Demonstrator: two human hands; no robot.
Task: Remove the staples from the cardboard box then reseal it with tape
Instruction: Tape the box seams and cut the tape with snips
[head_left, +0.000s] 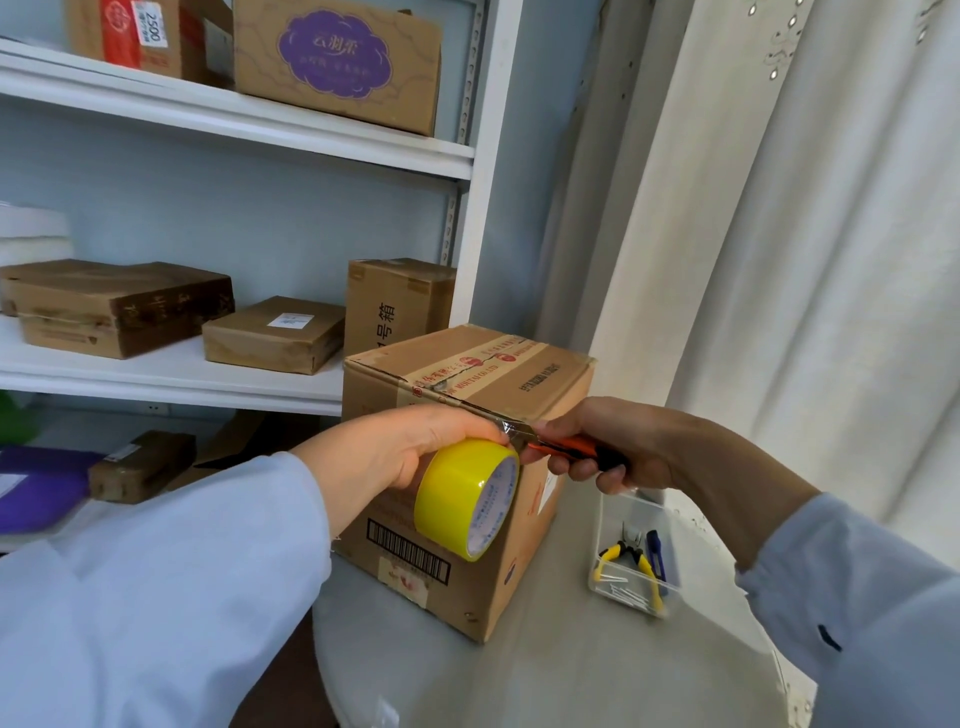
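A closed cardboard box with printed tape along its top seam stands on a round white table. My left hand grips a yellow tape roll against the box's near top corner. A short strip of clear tape stretches from the roll to the box edge. My right hand grips an orange and black utility knife, its tip at that strip.
A clear plastic tray to the right of the box holds yellow-handled pliers, a blue tool and loose staples. White shelves with several cardboard boxes stand behind on the left. A white curtain hangs on the right.
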